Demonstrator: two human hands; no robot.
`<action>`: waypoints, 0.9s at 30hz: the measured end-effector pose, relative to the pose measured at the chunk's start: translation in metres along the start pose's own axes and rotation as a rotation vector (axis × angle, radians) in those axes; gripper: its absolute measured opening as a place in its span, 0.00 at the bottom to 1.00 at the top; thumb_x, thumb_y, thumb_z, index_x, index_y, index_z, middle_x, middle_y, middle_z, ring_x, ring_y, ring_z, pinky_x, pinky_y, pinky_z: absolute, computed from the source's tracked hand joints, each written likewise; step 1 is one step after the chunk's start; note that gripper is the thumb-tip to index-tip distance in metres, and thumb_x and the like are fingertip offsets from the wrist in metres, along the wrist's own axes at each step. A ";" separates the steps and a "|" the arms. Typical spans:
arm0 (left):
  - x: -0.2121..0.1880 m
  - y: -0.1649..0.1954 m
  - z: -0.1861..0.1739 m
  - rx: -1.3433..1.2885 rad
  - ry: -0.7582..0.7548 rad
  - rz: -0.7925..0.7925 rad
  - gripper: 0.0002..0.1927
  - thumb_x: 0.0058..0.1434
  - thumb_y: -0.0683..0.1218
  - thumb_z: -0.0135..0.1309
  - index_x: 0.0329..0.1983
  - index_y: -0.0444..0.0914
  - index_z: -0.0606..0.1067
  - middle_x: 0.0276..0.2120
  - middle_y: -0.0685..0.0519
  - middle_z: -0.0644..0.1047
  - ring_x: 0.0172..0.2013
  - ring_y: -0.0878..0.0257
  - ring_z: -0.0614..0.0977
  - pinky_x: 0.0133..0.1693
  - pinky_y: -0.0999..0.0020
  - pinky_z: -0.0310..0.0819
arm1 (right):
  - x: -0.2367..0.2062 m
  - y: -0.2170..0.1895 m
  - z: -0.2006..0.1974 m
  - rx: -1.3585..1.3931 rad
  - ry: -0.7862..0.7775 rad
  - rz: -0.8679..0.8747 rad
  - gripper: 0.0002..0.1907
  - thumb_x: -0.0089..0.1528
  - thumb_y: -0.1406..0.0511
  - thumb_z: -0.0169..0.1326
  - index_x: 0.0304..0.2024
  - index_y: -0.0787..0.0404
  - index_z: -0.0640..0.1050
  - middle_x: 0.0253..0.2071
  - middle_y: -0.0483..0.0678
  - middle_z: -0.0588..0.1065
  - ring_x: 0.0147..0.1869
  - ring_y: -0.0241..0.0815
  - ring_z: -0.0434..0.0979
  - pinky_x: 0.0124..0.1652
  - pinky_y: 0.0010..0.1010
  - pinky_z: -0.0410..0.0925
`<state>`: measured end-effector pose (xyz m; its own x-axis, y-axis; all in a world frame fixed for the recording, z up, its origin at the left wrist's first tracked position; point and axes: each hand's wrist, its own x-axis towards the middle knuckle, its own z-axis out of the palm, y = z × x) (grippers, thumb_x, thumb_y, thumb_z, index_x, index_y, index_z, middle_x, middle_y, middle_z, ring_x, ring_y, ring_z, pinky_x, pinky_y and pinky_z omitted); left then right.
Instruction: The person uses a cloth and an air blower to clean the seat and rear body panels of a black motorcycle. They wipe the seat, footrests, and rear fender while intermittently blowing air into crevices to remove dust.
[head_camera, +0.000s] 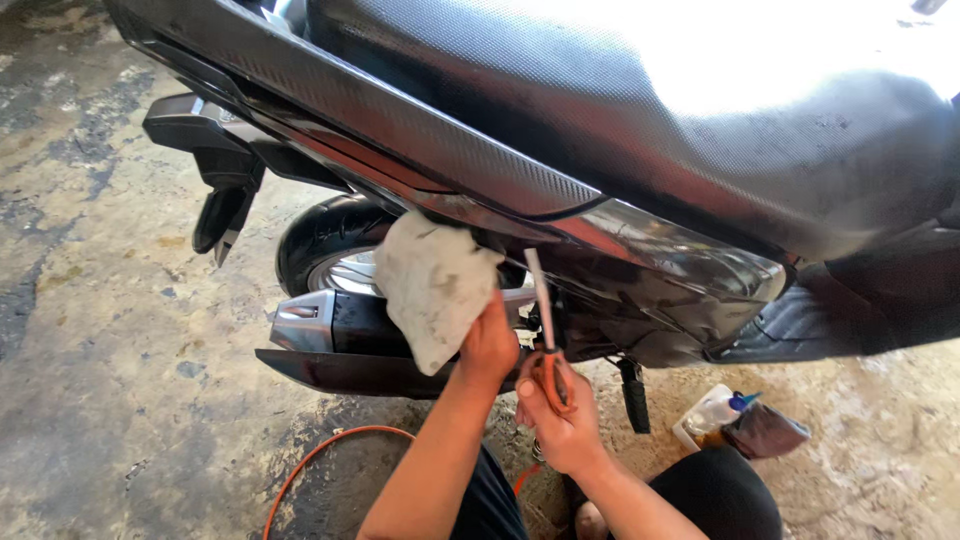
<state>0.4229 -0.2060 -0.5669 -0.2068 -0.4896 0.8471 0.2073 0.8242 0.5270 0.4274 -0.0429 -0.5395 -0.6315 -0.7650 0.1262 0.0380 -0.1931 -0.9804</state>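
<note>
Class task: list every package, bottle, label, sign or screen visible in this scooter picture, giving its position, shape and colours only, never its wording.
Plastic bottle: lying on the ground at lower right, under the scooter's footboard; clear whitish body, blue cap.
Brown pouch: on the ground touching the bottle's right side; soft, crumpled, dark brown.
No signs or screens show.

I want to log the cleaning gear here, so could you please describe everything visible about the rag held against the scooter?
The rag is an off-white, crumpled cloth with greyish smudges, seemingly soft woven fabric. It hangs bunched in loose folds, its top pressed against the underside of the scooter's dark side panel, in front of the rear wheel and above the exhaust. The left hand grips its lower right edge; the fingers are hidden behind the cloth.
</note>
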 end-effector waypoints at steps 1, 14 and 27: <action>0.009 0.003 -0.002 0.052 -0.049 0.109 0.20 0.78 0.46 0.40 0.63 0.27 0.71 0.63 0.37 0.73 0.64 0.44 0.73 0.67 0.56 0.61 | -0.001 0.004 0.000 0.010 -0.020 0.029 0.14 0.67 0.59 0.54 0.40 0.65 0.73 0.22 0.43 0.68 0.25 0.33 0.69 0.29 0.29 0.68; 0.115 0.024 -0.003 0.300 0.262 0.024 0.20 0.77 0.50 0.43 0.61 0.30 0.72 0.60 0.40 0.73 0.62 0.48 0.74 0.66 0.56 0.63 | -0.007 0.029 -0.004 -0.071 0.024 -0.144 0.18 0.67 0.55 0.53 0.39 0.65 0.72 0.25 0.46 0.71 0.31 0.35 0.73 0.36 0.32 0.71; 0.148 0.012 -0.028 0.414 0.066 0.151 0.21 0.77 0.54 0.46 0.60 0.33 0.72 0.58 0.44 0.74 0.60 0.51 0.75 0.65 0.56 0.64 | 0.004 0.026 0.006 0.076 -0.042 -0.222 0.17 0.70 0.57 0.53 0.45 0.67 0.71 0.30 0.47 0.70 0.37 0.40 0.75 0.50 0.43 0.75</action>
<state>0.4214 -0.2764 -0.4337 -0.1392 -0.3614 0.9220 -0.1728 0.9256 0.3367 0.4308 -0.0546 -0.5633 -0.5979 -0.7232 0.3456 -0.0395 -0.4041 -0.9139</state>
